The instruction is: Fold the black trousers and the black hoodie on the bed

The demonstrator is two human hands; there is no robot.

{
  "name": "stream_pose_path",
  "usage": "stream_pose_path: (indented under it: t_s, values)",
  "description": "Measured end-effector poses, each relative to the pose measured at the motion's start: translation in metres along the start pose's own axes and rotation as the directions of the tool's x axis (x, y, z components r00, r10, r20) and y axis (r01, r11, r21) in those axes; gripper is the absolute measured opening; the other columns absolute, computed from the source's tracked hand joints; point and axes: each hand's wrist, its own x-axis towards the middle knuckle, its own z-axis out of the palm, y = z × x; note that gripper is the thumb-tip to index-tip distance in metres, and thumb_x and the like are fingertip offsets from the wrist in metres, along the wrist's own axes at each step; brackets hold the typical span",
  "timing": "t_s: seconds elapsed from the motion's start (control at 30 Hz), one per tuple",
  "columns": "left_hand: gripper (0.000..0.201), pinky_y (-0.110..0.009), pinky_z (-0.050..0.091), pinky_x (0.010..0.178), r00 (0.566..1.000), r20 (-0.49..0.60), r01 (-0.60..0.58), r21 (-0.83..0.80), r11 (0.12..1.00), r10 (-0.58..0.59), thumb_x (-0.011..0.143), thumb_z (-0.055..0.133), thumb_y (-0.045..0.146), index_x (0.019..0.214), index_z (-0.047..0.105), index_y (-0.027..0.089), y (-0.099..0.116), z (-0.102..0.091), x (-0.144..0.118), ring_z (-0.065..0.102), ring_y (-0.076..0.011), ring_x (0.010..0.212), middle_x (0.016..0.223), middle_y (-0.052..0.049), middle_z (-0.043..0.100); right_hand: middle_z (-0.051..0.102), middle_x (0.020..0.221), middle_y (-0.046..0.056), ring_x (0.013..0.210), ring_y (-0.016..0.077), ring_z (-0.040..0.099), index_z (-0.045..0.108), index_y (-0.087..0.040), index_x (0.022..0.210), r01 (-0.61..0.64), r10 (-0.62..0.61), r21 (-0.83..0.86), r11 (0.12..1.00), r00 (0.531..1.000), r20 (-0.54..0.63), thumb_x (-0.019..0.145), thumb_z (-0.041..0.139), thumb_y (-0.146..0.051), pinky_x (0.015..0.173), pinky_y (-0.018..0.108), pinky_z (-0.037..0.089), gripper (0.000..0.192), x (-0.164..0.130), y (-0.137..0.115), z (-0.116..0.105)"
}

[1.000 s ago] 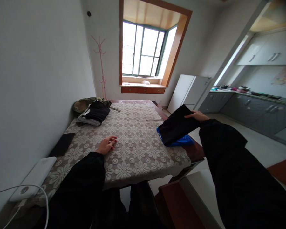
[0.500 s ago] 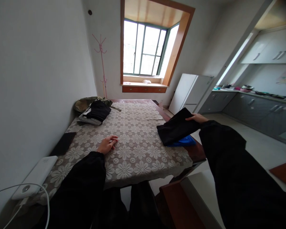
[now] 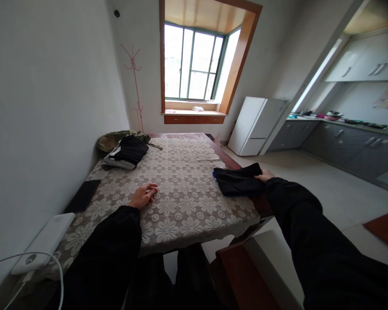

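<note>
My right hand rests on the far edge of a folded black garment that lies flat at the right edge of the table. Under the garment a sliver of a blue item shows at its left edge. My left hand lies on the lace tablecloth with fingers loosely curled and apart, holding nothing.
A pile of folded dark and grey clothes sits at the table's far left, over an olive bag. A dark phone and a white power bank with cable lie by the left wall. A white fridge and grey cabinets stand right.
My right hand has lowered the black garment from a tilted, lifted position down flat onto the blue item, covering most of it. My left hand has stayed in place.
</note>
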Motion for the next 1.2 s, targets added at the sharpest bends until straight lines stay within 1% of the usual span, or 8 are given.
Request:
stream_pose_path:
  t_s: [0.17,0.27,0.4,0.63,0.9,1.0,1.07,1.2]
  values:
    - [0.036,-0.023,0.048,0.043,1.000,-0.004,0.005,0.006,1.000,-0.005,0.087,0.059,0.041,0.116,0.068,0.021,0.000,0.000,0.000,0.067,-0.0128,0.054,0.110,-0.009,0.078,0.063,0.134,0.024,0.120,0.0366,0.062,0.053,-0.012,0.145,-0.083,0.073,-0.102,0.991,0.993,-0.098,0.076,0.071,-0.029,0.097,0.045,0.051,0.073,-0.012,0.012,0.021]
    - [0.037,-0.022,0.047,0.043,1.000,-0.003,0.005,0.005,1.000,-0.005,0.087,0.059,0.043,0.116,0.068,0.022,0.000,0.000,0.001,0.067,-0.0126,0.054,0.110,-0.009,0.078,0.048,0.152,0.022,0.134,0.0386,0.050,0.041,-0.016,0.155,-0.015,-0.026,-0.230,0.973,0.985,-0.173,0.084,0.063,-0.037,0.107,0.050,0.045,0.077,-0.015,-0.004,0.029]
    - [0.038,-0.023,0.047,0.043,1.000,-0.005,0.001,0.001,1.000,-0.001,0.086,0.061,0.044,0.116,0.068,0.021,-0.001,0.000,0.001,0.067,-0.0130,0.053,0.110,-0.010,0.078,0.038,0.164,0.011,0.147,0.0361,0.036,0.037,-0.030,0.159,0.221,-0.217,-0.261,0.940,0.975,0.046,0.095,0.048,-0.053,0.120,0.059,0.028,0.069,-0.024,-0.048,0.054]
    - [0.035,-0.023,0.046,0.043,1.000,-0.005,-0.005,0.010,1.000,0.005,0.088,0.059,0.041,0.115,0.067,0.021,0.000,0.001,0.000,0.065,-0.0113,0.052,0.111,-0.009,0.077,0.016,0.173,0.005,0.157,0.0441,0.007,0.026,-0.035,0.163,0.206,-0.126,-0.341,0.917,0.962,0.243,0.092,0.031,-0.078,0.117,0.077,0.003,0.083,-0.049,-0.073,0.113]
    - [0.030,-0.023,0.049,0.047,1.000,-0.007,-0.028,0.052,0.998,0.028,0.089,0.056,0.034,0.113,0.068,0.020,-0.001,0.002,0.000,0.064,-0.0105,0.052,0.110,-0.007,0.078,0.005,0.175,0.002,0.157,0.0416,0.007,0.012,-0.034,0.166,0.176,-0.038,-0.466,0.867,0.956,0.292,0.095,0.018,-0.074,0.119,0.074,0.007,0.082,-0.045,-0.078,0.110]
    - [0.029,-0.023,0.048,0.047,0.999,0.002,-0.034,0.066,0.997,0.034,0.089,0.056,0.033,0.112,0.069,0.021,-0.001,0.002,0.000,0.065,-0.0105,0.051,0.109,-0.006,0.078,0.021,0.172,0.012,0.156,0.0464,0.011,0.029,-0.025,0.163,0.191,-0.042,-0.510,0.839,0.957,0.288,0.095,0.037,-0.063,0.118,0.075,-0.003,0.079,-0.049,-0.107,0.098]
    - [0.028,-0.023,0.048,0.047,0.999,-0.006,-0.034,0.063,0.997,0.035,0.090,0.055,0.032,0.111,0.069,0.021,0.000,0.001,0.001,0.065,-0.0105,0.051,0.108,-0.006,0.078,0.035,0.165,0.020,0.153,0.0501,0.017,0.044,-0.018,0.156,0.318,-0.188,-0.442,0.839,0.931,0.314,0.090,0.054,-0.049,0.116,0.078,-0.007,0.073,-0.055,-0.142,0.098]
    - [0.027,-0.023,0.047,0.048,0.999,-0.013,-0.051,0.045,0.998,0.052,0.090,0.055,0.031,0.111,0.069,0.021,-0.002,0.001,0.003,0.065,-0.0104,0.050,0.107,-0.006,0.079,0.048,0.158,0.015,0.148,0.0376,0.039,0.059,-0.020,0.143,0.603,-0.511,-0.159,0.781,0.765,0.391,0.085,0.060,-0.027,0.124,0.062,0.021,0.059,-0.076,-0.247,0.137]
